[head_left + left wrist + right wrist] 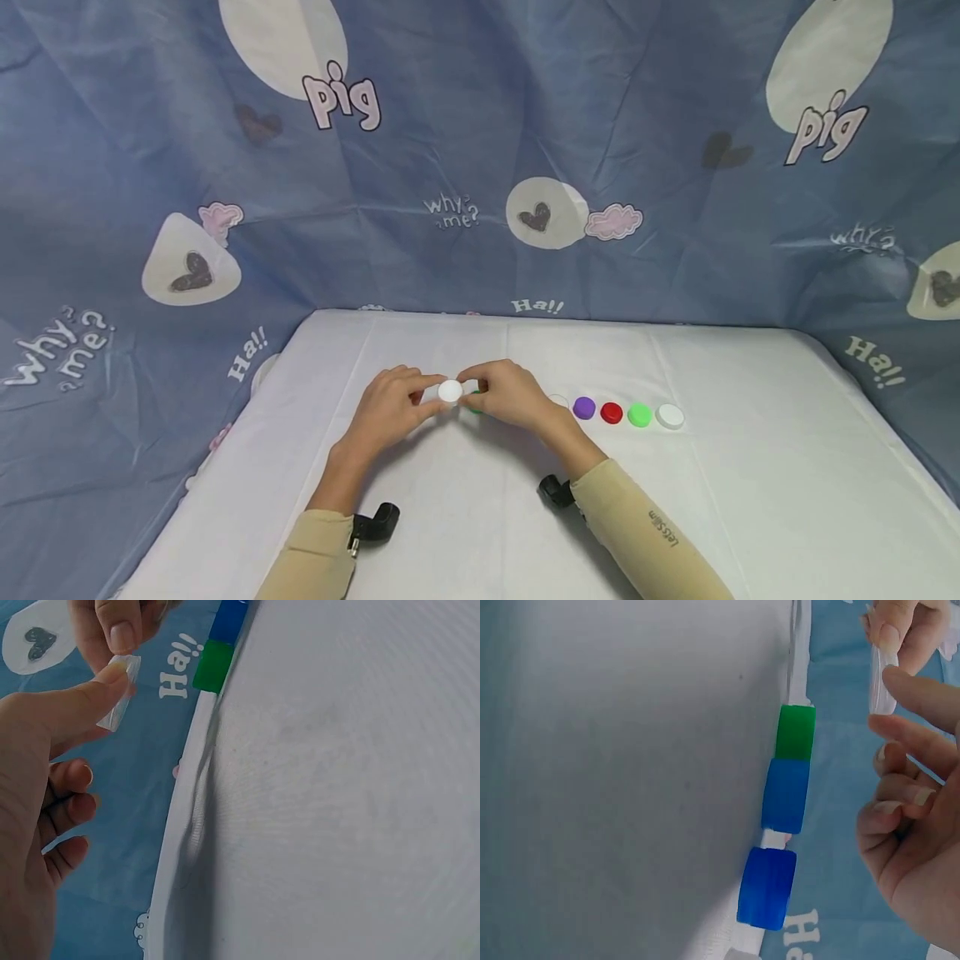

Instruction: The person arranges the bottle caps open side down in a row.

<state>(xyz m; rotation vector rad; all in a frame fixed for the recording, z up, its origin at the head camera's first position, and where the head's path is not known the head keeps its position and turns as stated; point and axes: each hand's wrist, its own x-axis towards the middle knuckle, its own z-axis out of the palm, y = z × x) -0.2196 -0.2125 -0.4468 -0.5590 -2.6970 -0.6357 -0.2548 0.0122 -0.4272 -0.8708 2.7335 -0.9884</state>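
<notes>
A round white cap [450,391] is held up between the two hands above the white table. My left hand [390,410] grips its left side with thumb and fingertips. From the right, my right hand [513,394] holds the opposite edge between thumb and forefinger. Seen edge-on in the left wrist view, the cap [124,705] looks thin and pale. In the right wrist view the cap [883,682] stands between the fingertips of both hands. A green cap [476,403] lies partly hidden by the right hand.
To the right along the row lie a purple cap [584,407], a red cap [611,412], a light green cap [640,414] and a white cap [671,417]. Another white cap [558,400] is half covered by the right wrist. A blue patterned cloth [480,150] hangs behind the table [750,483].
</notes>
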